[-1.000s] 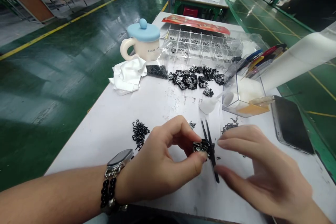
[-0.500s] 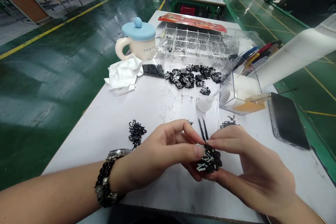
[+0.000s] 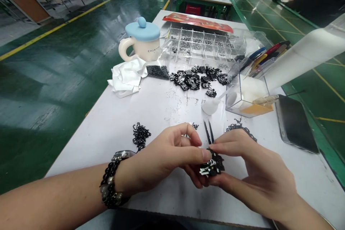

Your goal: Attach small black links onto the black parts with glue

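Note:
Between both hands, over the near part of the white table, is a small black part with silvery metal pieces [image 3: 212, 164]. My left hand [image 3: 172, 154] grips its left side, thumb on top and fingers partly hidden beneath. My right hand [image 3: 258, 167] pinches its right side between thumb and forefinger. Just beyond it, dark tweezers [image 3: 208, 132] point away with their tips apart; their rear end is hidden by the hands and part. Small black hook-shaped pieces [image 3: 140, 136] lie in a pile left of my hands. Another pile of black pieces [image 3: 240, 128] lies behind my right hand.
Several similar black-and-metal parts [image 3: 190, 79] lie mid-table before a clear compartment tray [image 3: 199, 57]. A lidded mug [image 3: 145, 48] and crumpled tissue [image 3: 126, 77] stand left. To the right are a white squeeze bottle [image 3: 210, 107], a clear pen holder [image 3: 249, 97] and a phone [image 3: 296, 124].
The black part has shifted slightly left and tilted in my hands. My right hand has moved a little left with it, and my left forefinger has lifted off the part somewhat.

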`<state>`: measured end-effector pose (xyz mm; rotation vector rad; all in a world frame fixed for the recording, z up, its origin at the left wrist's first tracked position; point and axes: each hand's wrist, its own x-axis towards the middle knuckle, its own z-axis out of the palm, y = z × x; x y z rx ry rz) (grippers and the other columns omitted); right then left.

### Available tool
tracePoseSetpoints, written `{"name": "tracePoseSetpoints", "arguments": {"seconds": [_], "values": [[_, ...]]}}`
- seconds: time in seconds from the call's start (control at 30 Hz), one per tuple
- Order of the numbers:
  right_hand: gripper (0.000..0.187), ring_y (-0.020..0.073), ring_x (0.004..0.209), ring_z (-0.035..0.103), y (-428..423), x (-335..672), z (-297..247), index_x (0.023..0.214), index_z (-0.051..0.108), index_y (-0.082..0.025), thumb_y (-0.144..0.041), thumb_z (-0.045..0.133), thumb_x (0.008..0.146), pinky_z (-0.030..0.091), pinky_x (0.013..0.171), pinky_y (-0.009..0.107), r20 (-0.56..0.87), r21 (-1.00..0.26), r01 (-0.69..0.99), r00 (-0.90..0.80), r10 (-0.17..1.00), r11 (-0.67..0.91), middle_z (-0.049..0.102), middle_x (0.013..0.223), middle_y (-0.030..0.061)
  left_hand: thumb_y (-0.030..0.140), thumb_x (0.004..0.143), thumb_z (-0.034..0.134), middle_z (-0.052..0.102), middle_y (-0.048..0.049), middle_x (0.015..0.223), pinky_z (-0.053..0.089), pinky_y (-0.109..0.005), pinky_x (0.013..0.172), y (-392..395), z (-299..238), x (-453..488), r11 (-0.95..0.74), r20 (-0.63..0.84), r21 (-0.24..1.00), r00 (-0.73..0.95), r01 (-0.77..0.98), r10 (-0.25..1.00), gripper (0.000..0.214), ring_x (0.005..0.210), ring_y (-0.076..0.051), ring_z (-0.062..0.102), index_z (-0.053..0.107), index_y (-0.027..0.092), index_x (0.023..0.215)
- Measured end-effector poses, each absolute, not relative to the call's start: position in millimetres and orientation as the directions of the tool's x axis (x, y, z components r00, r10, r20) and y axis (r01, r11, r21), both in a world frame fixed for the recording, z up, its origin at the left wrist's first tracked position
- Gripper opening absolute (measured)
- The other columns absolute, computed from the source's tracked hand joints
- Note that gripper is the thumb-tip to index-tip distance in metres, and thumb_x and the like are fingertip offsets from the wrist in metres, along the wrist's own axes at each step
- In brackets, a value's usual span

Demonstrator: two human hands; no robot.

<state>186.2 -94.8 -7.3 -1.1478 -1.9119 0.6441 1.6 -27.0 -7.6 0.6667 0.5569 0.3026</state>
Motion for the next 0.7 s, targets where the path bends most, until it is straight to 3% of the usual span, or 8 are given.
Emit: {"name": "tracePoseSetpoints", "arguments": {"seconds": [0.2, 0.47, 0.7], "values": [[0.029, 0.0188, 0.079, 0.058, -94.7, 184.9, -6.4, 0.106, 0.057, -0.021, -0.025, 0.068, 0.079, 0.049, 0.066, 0.033, 0.361, -0.709, 0.527, -0.299, 0.884, 0.468, 0.062, 0.084, 0.006, 0.012, 0.064, 0.076, 0.06, 0.0044, 0.056, 0.05, -0.02, 0.047, -25.4, -5.6, 2.8, 0.762, -0.467, 0.648, 0.787, -0.004, 0.402, 0.038, 0.047, -0.013, 0.062, 0.039, 0.018, 0.073], [0.029, 0.0179, 0.078, 0.057, -93.9, 185.4, -8.7, 0.107, 0.055, -0.019, -0.024, 0.067, 0.08, 0.046, 0.066, 0.032, 0.359, -0.671, 0.552, -0.342, 0.868, 0.495, 0.062, 0.084, 0.0056, 0.007, 0.072, 0.061, 0.052, 0.0068, 0.049, 0.049, -0.018, 0.046, -29.2, -3.0, 1.8, 0.719, -0.5, 0.694, 0.746, 0.04, 0.44, 0.031, 0.049, -0.012, 0.062, 0.033, 0.019, 0.065], [0.032, 0.0178, 0.08, 0.057, -94.1, 185.0, -10.5, 0.109, 0.055, -0.021, -0.019, 0.067, 0.079, 0.047, 0.067, 0.032, 0.347, -0.723, 0.509, -0.318, 0.882, 0.468, 0.062, 0.087, 0.0046, 0.007, 0.069, 0.066, 0.055, 0.0051, 0.051, 0.05, -0.019, 0.048, -30.8, -4.0, 1.8, 0.701, -0.471, 0.713, 0.741, 0.001, 0.478, 0.035, 0.048, -0.011, 0.061, 0.034, 0.019, 0.063]]}}
